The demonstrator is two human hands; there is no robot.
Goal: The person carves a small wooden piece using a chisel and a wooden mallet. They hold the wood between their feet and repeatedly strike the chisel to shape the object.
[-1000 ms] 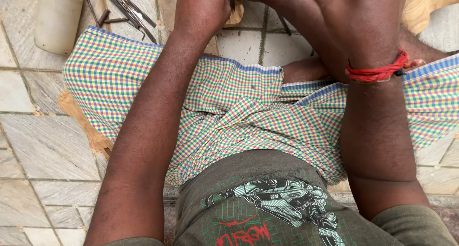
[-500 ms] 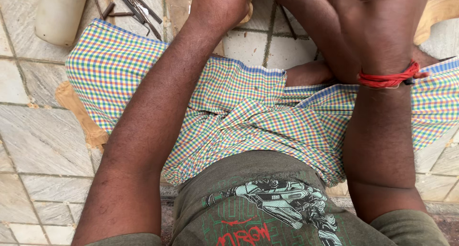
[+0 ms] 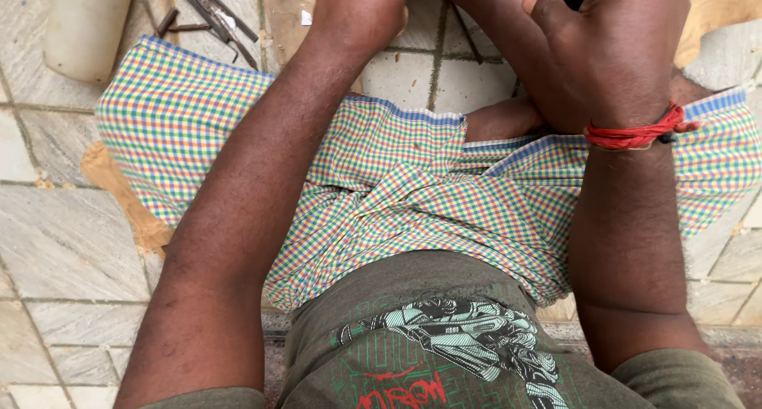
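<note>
Both my forearms reach away from me over my lap, which is covered by a checked cloth (image 3: 413,194). My left hand (image 3: 361,8) is cut off by the top edge; only its wrist and heel show. My right hand (image 3: 619,52) is near the top right, seen from the back, with its fingers curled toward the top edge. A red thread (image 3: 635,133) is tied around its wrist. Whatever lies between the two hands is hidden. Below the right hand, a bare knee (image 3: 500,119) shows beside the cloth.
Several dark metal tools (image 3: 210,8) lie on the tiled floor (image 3: 55,242) at the top left, beside a pale cylindrical container (image 3: 83,28). A curved wooden piece (image 3: 718,12) is at the top right. A brown board edge (image 3: 119,194) sticks out under the cloth.
Both hands have slid toward the top of the frame and to the right. The left hand has mostly left the view, and the small tan thing seen between the hands is now hidden.
</note>
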